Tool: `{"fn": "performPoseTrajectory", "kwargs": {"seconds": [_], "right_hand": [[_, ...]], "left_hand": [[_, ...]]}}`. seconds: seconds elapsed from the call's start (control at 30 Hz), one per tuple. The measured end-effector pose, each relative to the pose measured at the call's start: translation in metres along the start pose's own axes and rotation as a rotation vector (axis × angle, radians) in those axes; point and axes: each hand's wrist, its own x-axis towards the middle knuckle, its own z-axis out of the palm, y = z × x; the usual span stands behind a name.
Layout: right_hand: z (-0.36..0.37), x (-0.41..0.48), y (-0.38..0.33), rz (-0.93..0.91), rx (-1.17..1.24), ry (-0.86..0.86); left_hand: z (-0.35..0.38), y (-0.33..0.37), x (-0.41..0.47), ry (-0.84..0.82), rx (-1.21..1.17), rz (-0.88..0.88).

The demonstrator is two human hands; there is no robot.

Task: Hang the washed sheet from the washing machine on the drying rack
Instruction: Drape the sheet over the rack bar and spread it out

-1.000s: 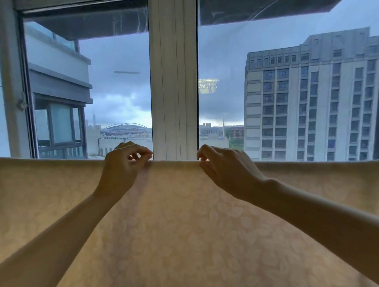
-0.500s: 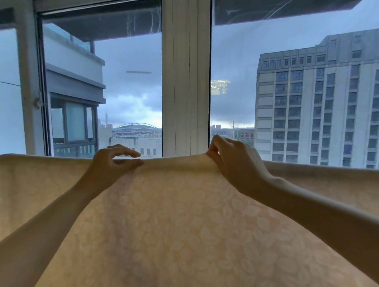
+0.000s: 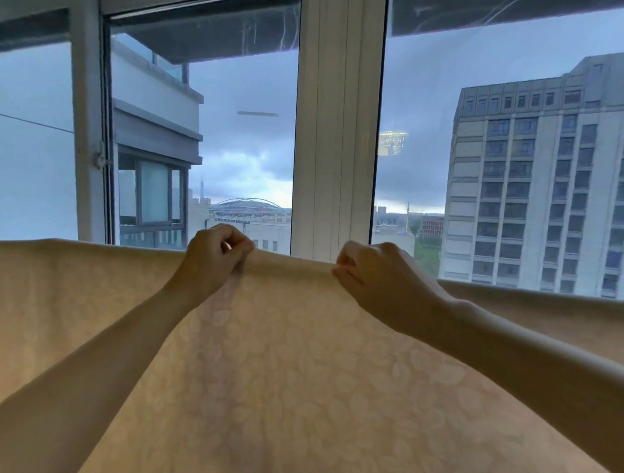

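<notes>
Our left hand (image 3: 216, 256) has curled up and now pinches the sheet's (image 3: 291, 373) top edge. Our right hand (image 3: 376, 273) still pinches it, a bit lower.

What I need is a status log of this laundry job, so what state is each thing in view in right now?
Sheet: spread wide, hanging down, top edge raised into a hump between the hands.
Left hand: pinches the sheet's top edge.
Right hand: fingers curled round the sheet's top edge.
Window: glass reflects indoor lights; open or closed unclear.
</notes>
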Motion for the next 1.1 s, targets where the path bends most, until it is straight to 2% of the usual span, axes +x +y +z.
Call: {"fn": "performPoseTrajectory", "kwargs": {"seconds": [0.23, 0.53, 0.8, 1.1], "right_hand": [[0.026, 0.015, -0.026, -0.048, -0.046, 0.047], [0.065, 0.054, -0.083, -0.026, -0.124, 0.024], [0.107, 0.1, -0.131, -0.012, -0.14, -0.003], [0.125, 0.099, -0.146, 0.032, -0.122, 0.104]], "left_hand": [[-0.019, -0.022, 0.0, -0.097, -0.044, 0.032], [-0.079, -0.09, 0.009, -0.334, -0.119, 0.01], [-0.13, -0.163, 0.026, -0.235, -0.168, 0.004], [-0.121, -0.16, 0.029, -0.209, -0.097, 0.105]]}}
